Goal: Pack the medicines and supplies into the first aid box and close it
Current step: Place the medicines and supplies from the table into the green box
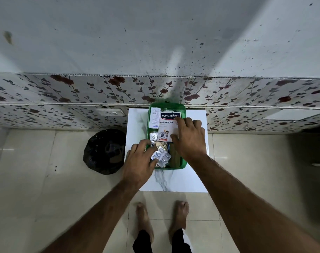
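White marble-look table (184,179) on a tiled floor, set against a flower-patterned wall. Green box (183,164) at the table's far middle, lid off, filled. Contents: plaster packet (167,125) at the far end, white carton (154,117) far left, silver pill strip (161,156) near left. Left hand (140,161) pinches the pill strip. Right hand (189,138), fingers spread, presses the plaster packet. Black bag (104,151) on the floor, left.
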